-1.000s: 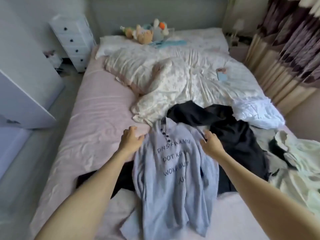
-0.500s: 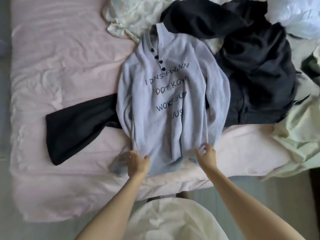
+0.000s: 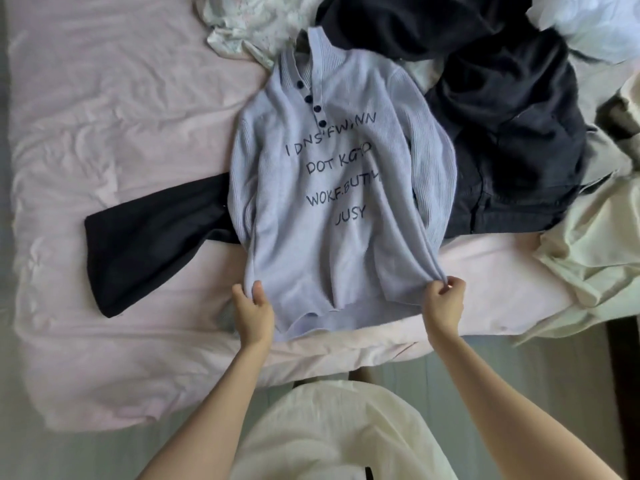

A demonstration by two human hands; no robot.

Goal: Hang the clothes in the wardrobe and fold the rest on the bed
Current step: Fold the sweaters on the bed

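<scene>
Because you have the pale lilac sweater (image 3: 332,188) lying face up near the middle of the bed (image 3: 114,109), collar at the far end and hem at the near edge, it is set out the way a garment is for folding rather than hanging. Its printed lettering and dark buttons face you, and both sleeves lie tucked in along the body, so the shape is already narrow. You hold it by the two bottom corners, which looks meant to pull the hem taut and draw the knit flat before the first fold.

Your left hand (image 3: 254,311) grips the near left corner of the hem, thumb on top of the fabric and fingers curled beneath it. Your right hand (image 3: 445,299) pinches the near right corner in a closed fist, and the cloth bunches into a small peak where you pull it. Both forearms reach forward from the near edge, roughly parallel, wrists level with the hem.

Under the sweater lies a dark garment (image 3: 152,244), one end sticking out to the left. More dark clothing (image 3: 512,126) is heaped to the far right, touching the sweater's right sleeve. A pale cream piece (image 3: 585,271) spills off the right side, and a white floral quilt (image 3: 242,32) sits just beyond the collar.
</scene>
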